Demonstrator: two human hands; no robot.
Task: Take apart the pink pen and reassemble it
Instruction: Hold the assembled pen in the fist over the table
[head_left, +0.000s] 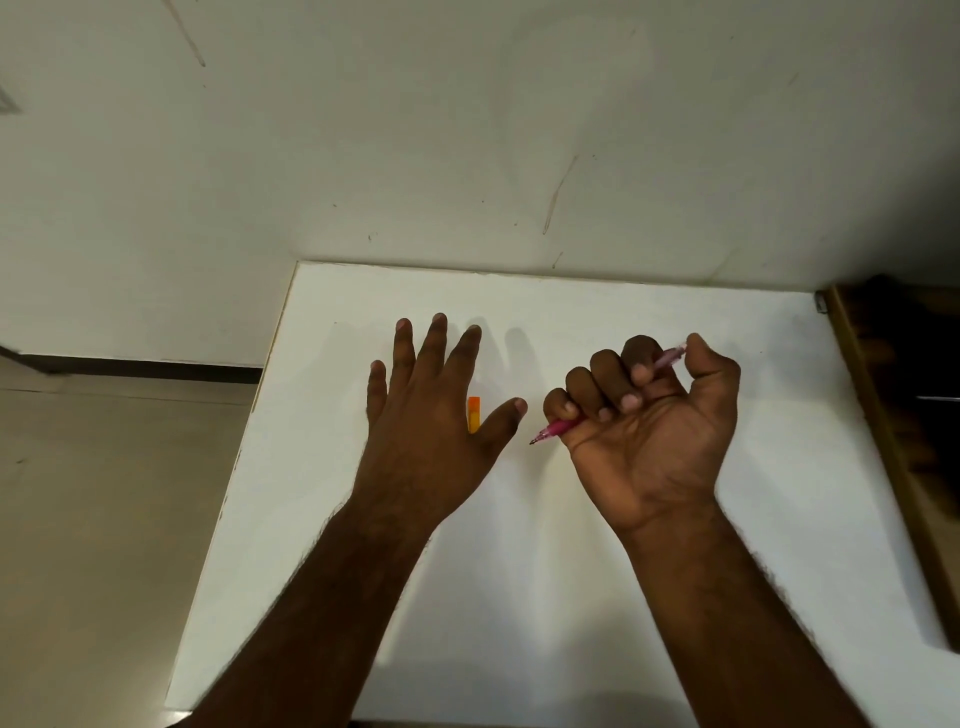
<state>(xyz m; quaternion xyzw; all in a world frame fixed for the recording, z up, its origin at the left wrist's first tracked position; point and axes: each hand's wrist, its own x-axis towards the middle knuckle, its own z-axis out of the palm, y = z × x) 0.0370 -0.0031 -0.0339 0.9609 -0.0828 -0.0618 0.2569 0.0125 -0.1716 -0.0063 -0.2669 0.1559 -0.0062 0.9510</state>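
Observation:
My right hand (649, 415) is curled palm-up around the pink pen (553, 429). The pen's dark tip sticks out at the lower left of the fist, and its paler rear end shows between my thumb and forefinger at the upper right. My left hand (431, 415) hovers palm-down over the white table (519, 597), fingers spread and holding nothing. A small orange piece (474, 413) lies on the table between the left thumb and forefinger, partly hidden by the hand.
The table stands against a pale wall (467, 130). A dark wooden furniture edge (883, 415) runs along the table's right side. Beige floor tiles (104, 519) lie beyond the table's left edge.

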